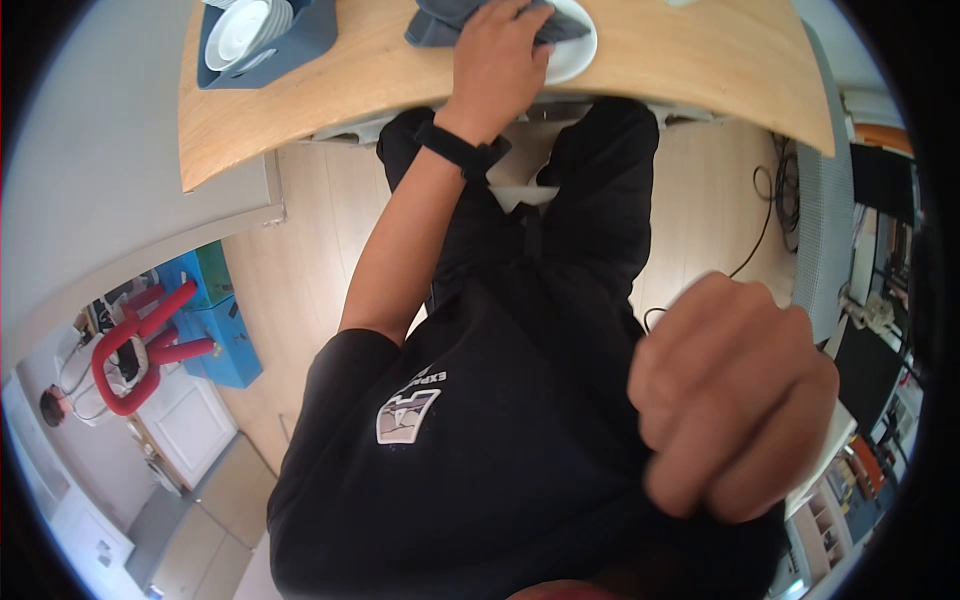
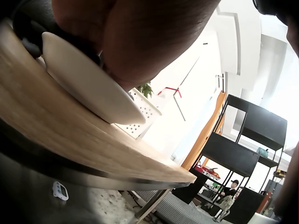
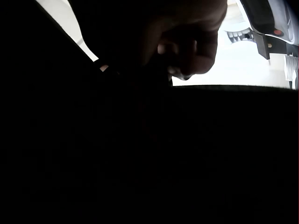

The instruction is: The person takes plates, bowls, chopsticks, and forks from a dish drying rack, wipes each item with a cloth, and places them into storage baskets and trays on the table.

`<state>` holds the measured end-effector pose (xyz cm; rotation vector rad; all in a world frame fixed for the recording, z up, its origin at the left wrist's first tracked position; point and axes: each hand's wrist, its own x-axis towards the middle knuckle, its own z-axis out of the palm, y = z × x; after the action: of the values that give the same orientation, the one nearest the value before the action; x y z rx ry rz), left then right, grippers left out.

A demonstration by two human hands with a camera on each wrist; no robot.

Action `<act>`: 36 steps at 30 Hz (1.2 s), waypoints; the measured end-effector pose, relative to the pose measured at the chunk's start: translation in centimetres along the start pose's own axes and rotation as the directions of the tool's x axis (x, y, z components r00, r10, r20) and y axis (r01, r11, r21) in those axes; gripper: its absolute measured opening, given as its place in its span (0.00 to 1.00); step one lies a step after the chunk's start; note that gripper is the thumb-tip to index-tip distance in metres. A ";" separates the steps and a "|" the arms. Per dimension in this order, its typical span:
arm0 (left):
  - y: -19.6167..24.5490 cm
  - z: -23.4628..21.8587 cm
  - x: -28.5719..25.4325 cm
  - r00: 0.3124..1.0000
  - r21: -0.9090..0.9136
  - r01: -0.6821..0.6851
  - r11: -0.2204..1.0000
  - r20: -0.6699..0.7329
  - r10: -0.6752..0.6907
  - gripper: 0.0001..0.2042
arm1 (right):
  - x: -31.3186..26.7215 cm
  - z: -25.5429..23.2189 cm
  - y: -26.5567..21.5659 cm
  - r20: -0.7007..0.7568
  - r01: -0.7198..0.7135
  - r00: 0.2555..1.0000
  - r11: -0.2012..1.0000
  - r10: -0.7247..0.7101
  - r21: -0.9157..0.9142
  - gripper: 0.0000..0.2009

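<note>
In the head view my left hand (image 1: 500, 70), with a black band at its wrist, lies over a dark grey cloth (image 1: 435, 28) at the table's near edge. Bent fingers and thumb grip the cloth, part of which covers a white plate (image 1: 578, 62). The left wrist view shows the pale underside of the plate (image 2: 88, 84) close over the wood, with the hand above its rim. My right hand (image 1: 735, 400) is raised near the head camera, away from the table, its fingers curled into the palm. Nothing shows in it; the right wrist view is mostly dark.
A blue-grey bin (image 1: 290, 55) with stacked white dishes (image 1: 240, 35) stands on the wooden table (image 1: 380, 70) at the left. Behind the plate, a white perforated basket (image 2: 148, 116) appears in the left wrist view. Dark cables (image 1: 785, 190) lie on the floor at right.
</note>
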<state>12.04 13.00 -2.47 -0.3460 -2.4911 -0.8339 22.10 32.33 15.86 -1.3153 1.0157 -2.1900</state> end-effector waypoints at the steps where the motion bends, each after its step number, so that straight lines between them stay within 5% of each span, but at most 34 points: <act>1: 1.5 -1.7 0.8 0.997 -0.030 0.054 0.998 0.059 -0.052 0.23 | -0.3 0.7 0.7 -0.006 0.000 1.000 0.993 0.000 -0.114 0.13; 2: 1.6 -1.9 1.1 0.994 -0.035 0.054 0.998 0.096 -0.051 0.23 | -0.5 0.6 1.4 -0.042 -0.001 0.999 0.995 -0.003 -0.105 0.13; 4: 1.5 -1.5 0.8 1.000 -0.012 -0.007 1.000 0.013 0.007 0.21 | -1.1 -0.1 2.6 0.254 0.065 0.965 0.998 -0.064 0.005 0.21; 8: 0.8 -1.2 0.6 0.999 -0.021 -0.036 0.999 0.022 0.037 0.20 | -1.7 1.1 3.0 0.186 -0.022 0.982 0.977 -0.018 0.211 0.24; 12: 0.9 -0.8 0.3 0.999 0.022 -0.053 0.998 0.009 0.053 0.20 | -2.2 1.6 2.8 -0.005 0.020 1.000 0.989 -0.019 0.146 0.26; 36: 0.6 0.6 0.4 0.994 0.056 -0.103 0.993 0.028 0.101 0.21 | -3.5 0.7 3.6 -0.064 -0.105 0.991 0.983 0.115 0.154 0.20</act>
<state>11.76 13.88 -2.36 -0.4623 -2.4915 -0.7203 24.30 31.96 11.26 -1.0944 0.9070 -2.1971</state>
